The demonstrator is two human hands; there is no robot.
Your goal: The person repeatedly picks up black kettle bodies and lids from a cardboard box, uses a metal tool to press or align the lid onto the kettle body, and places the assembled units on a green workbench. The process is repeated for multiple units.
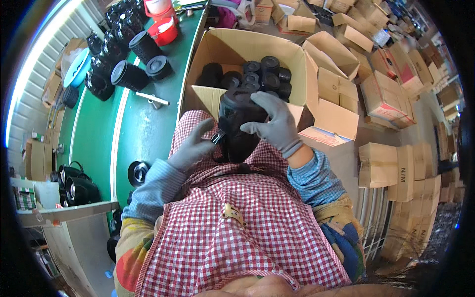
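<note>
Head view: a black, rounded plastic container [240, 136] is positioned above my lap, in front of my red-and-white checked apron [198, 218]. My grey-gloved right hand [278, 123] has its fingers clamped on the container's top and side. My grey-gloved left hand [193, 148] is at its opposite side, thumb and forefinger apart beside a small glossy black fitting [216, 137]; whether they grip it, I cannot tell. Just beyond, an open brown cardboard box [247, 43] holds black round parts [270, 80]. Black ridged cylinders [129, 76] stand on the green worktop [91, 133], left.
</note>
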